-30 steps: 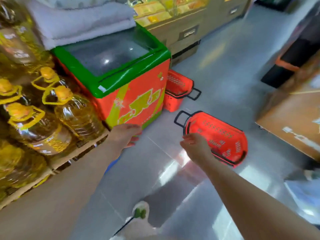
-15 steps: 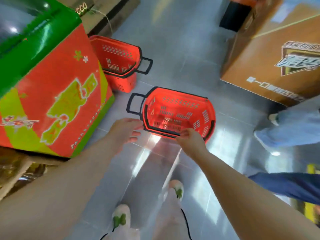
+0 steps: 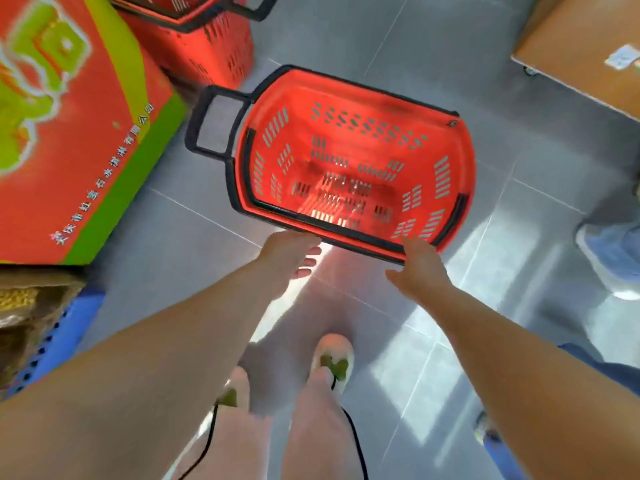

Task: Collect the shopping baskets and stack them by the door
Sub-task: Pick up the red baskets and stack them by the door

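A red shopping basket (image 3: 349, 161) with a black rim and a black handle (image 3: 213, 128) on its left end fills the middle of the head view, open side up, above the grey floor. My right hand (image 3: 420, 268) has its fingers on the basket's near rim at the right, thumb spread away. At the left of that same rim is my left hand (image 3: 291, 254), its fingers loosely curled below the rim. A second red basket (image 3: 207, 32) stands on the floor at the top left, beside the freezer.
An orange and green chest freezer (image 3: 69, 133) blocks the left. A cardboard box (image 3: 581, 46) sits at the top right. Another person's shoe and jeans (image 3: 609, 251) are at the right. A blue crate (image 3: 52, 344) is at the lower left, and my feet (image 3: 332, 358) with a black cable (image 3: 353, 431) are below.
The view has tipped downward and the basket is now closer and larger. My left hand has come across from beside the freezer to the basket's near rim. My right hand's thumb has spread.
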